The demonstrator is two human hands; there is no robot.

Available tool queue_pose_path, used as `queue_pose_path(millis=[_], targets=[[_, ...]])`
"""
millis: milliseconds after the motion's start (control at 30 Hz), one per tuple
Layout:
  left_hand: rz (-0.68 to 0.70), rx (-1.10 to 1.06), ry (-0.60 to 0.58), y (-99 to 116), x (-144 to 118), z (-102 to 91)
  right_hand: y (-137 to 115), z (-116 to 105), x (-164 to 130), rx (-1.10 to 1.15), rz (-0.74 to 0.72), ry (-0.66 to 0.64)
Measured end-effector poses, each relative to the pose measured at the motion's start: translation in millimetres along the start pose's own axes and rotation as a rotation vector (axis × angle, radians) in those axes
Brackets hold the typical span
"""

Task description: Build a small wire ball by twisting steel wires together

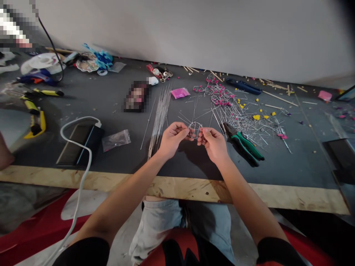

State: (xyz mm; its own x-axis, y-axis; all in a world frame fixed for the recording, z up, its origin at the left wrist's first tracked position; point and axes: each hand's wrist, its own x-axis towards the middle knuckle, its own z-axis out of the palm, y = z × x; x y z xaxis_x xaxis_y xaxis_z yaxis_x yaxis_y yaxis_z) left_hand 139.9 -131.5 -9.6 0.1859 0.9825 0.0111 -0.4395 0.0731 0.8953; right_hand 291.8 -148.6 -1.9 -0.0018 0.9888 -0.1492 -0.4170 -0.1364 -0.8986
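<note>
Between my two hands, just above the grey tabletop, is a small round frame of bent wire with thin wire ends sticking up from it. My left hand pinches its left side between thumb and fingers. Its right side is pinched by my right hand. Left of my left hand lies a bundle of straight wires. Close to the right of my right hand rest green-handled pliers, beside a large tangle of wire pieces with pink and yellow bits.
A pink packet lies behind my hands. To the left are a black power bank with a white cable, a clear zip bag and yellow-black tools. A dark blue cutter lies toward the wall. Another person's arm shows at far left.
</note>
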Motion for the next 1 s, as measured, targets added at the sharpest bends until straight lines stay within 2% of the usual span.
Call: queue_pose_path(millis=[300,533,1000], targets=[[-0.039,0.028,0.022,-0.9,-0.9,0.4,-0.5,-0.6,-1.2,-0.054,-0.036,0.004],[-0.061,-0.003,0.058,1.1,-1.4,1.1,0.7,-1.5,-1.4,-0.023,-0.026,-0.04],[-0.124,-0.074,0.042,2.1,-1.2,2.4,2.1,-0.5,-2.0,-0.124,-0.098,0.019]])
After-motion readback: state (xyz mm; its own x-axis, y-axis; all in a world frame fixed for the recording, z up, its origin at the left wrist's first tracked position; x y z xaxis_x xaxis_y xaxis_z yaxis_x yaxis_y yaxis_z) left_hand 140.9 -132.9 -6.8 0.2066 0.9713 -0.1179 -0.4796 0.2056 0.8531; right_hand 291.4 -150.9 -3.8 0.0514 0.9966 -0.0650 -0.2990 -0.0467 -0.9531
